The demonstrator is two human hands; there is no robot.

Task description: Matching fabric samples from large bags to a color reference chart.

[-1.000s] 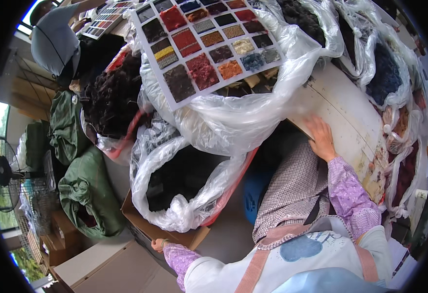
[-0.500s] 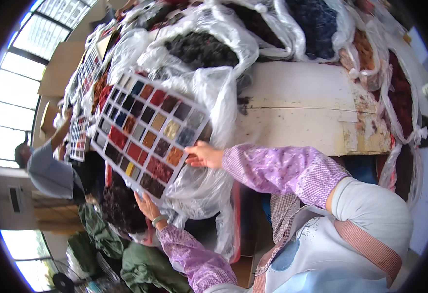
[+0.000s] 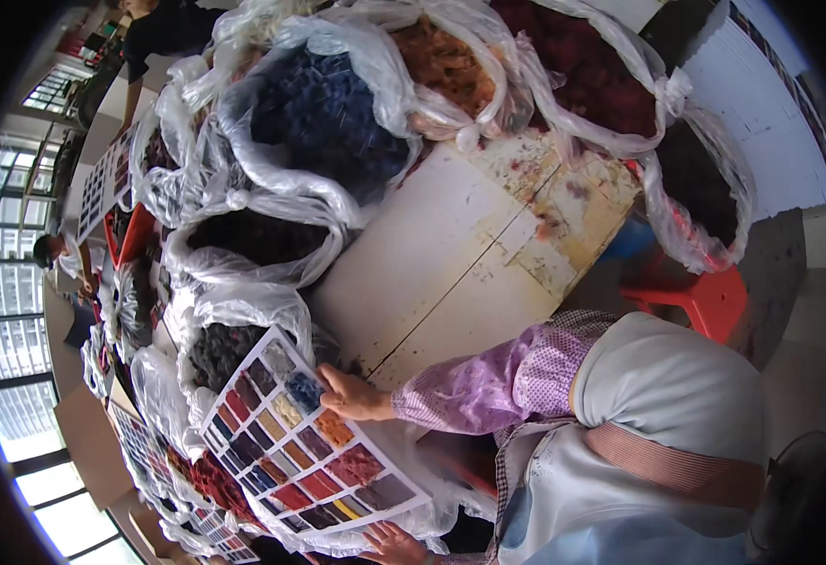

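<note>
A white sample card (image 3: 323, 485) with rows of fluffy fibre swatches in red, blue, cream, orange and black tilts at the lower centre. My right hand (image 3: 352, 394) grips its right edge beside the blue and orange swatches, fingers closed. Close to the card's lower edge is my left hand (image 3: 394, 544), its fingers spread; the bottom of the picture cuts off part of it. Behind the card's upper edge, a clear plastic bag holds dark grey fibre (image 3: 223, 353). A bag of blue fibre (image 3: 323, 122) stands farther back.
A worn, stained white tabletop (image 3: 422, 254) lies beyond my right forearm. Bags of orange (image 3: 441, 66) and dark red fibre (image 3: 592, 80) line its far side. A red stool (image 3: 705, 301) stands at right. Another person (image 3: 64, 256) is at far left, near other sample cards (image 3: 107, 193).
My view has turned rightward, showing more bags and the red stool. The card has shifted lower in view, still in my right hand. My left hand's fingers have spread at its lower edge.
</note>
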